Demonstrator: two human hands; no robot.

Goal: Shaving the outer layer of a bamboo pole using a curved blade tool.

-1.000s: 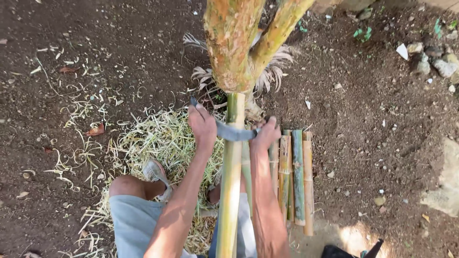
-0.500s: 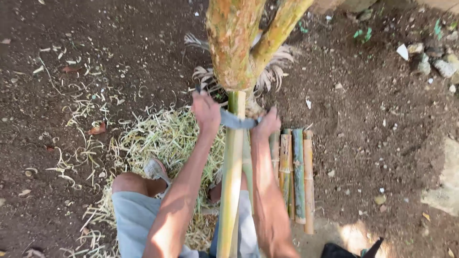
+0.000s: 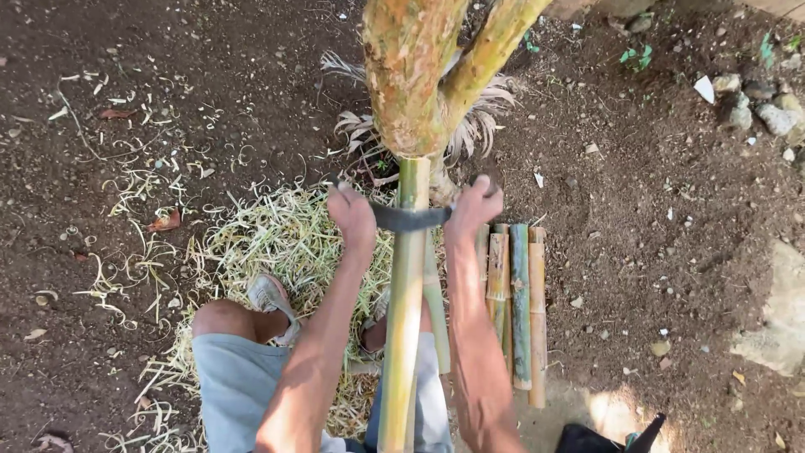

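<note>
Both hands, left hand point(image 3: 350, 214) and right hand point(image 3: 472, 205), fingers clamped on drawknife point(image 3: 409, 218) across bamboo pole point(image 3: 402, 335); shavings point(image 3: 268, 235) heaped left of pole, finished slats point(image 3: 516, 302) right, scraping seemingly midway.

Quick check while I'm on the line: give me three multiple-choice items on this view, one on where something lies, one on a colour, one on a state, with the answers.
1. Where does the row of cut bamboo pieces lie?
A. on the dirt beside the right hand's forearm
B. on the heap of shavings
C. leaning on the stones

2. What colour are the shorts?
A. red
B. light blue-grey
C. black

3. How do the hands stand on the blade?
A. both off it
B. only one on it
C. one at each end, blade laid across the bamboo pole

Answers:
1 A, the pieces lie side by side on bare dirt, right of that arm.
2 B, the cloth over the thigh is pale blue-grey.
3 C, the left hand and right hand each close on an end of the dark blade crossing the pole.
</note>
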